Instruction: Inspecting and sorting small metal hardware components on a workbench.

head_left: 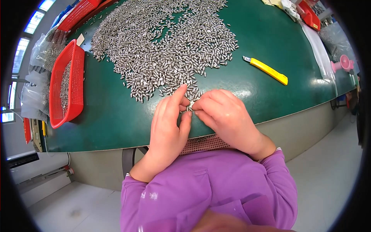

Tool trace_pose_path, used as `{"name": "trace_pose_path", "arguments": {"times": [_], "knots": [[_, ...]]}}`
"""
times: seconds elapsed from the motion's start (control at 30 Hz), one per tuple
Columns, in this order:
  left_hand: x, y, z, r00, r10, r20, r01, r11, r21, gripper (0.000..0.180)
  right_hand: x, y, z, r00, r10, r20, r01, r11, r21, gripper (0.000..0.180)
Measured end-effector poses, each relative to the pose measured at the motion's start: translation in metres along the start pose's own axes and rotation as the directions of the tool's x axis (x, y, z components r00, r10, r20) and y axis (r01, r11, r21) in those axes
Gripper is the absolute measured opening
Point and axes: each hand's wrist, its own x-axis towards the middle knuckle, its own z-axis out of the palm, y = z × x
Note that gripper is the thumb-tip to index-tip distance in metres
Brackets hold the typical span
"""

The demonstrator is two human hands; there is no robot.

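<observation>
A wide heap of small silvery metal pins (166,50), pointed and ridged, covers the middle of the green table (270,102). At its near end, a few pins (189,105) lie between my two hands. My left hand (168,121) has its index finger stretched toward the heap and its thumb apart below, around these pins. From the right, my right hand (226,116) comes in with thumb and fingers pinched at the same pins. Its fingertips seem to hold one, though they partly cover it.
To the left stands a red plastic basket (79,83) of pins, near clear bags (36,94). A yellow utility knife (268,72) lies right of the heap, blade tip out. Below the table edge, a brown basket (205,145) sits at my lap. A pink reel (343,63) is at far right.
</observation>
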Motion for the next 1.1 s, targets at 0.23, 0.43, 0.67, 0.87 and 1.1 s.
{"name": "trace_pose_path", "arguments": {"times": [0.23,0.43,0.67,0.87,1.1], "knots": [[-0.002,0.001,-0.003,1.000,-0.019,0.025,0.019,1.000,-0.004,0.059,0.002,0.002,0.002,0.999,-0.025,-0.040,0.028,0.997,0.070,0.017],[-0.001,0.002,-0.003,1.000,-0.008,0.010,0.008,1.000,0.009,0.056,0.002,0.002,0.003,0.999,0.006,-0.047,-0.002,0.998,0.068,0.017],[0.000,0.000,-0.002,1.000,-0.030,-0.003,0.030,0.999,0.016,0.055,0.005,-0.001,0.002,0.999,0.007,-0.051,-0.006,1.000,0.027,0.015],[0.001,-0.004,0.000,0.997,-0.073,0.008,0.073,0.997,-0.020,0.054,0.004,-0.002,0.002,0.999,0.037,-0.020,-0.036,0.999,0.036,0.017],[0.000,-0.005,-0.005,0.998,-0.059,0.023,0.060,0.997,-0.052,0.056,0.002,-0.002,0.003,0.999,0.034,-0.029,-0.032,0.998,0.050,0.020]]}}
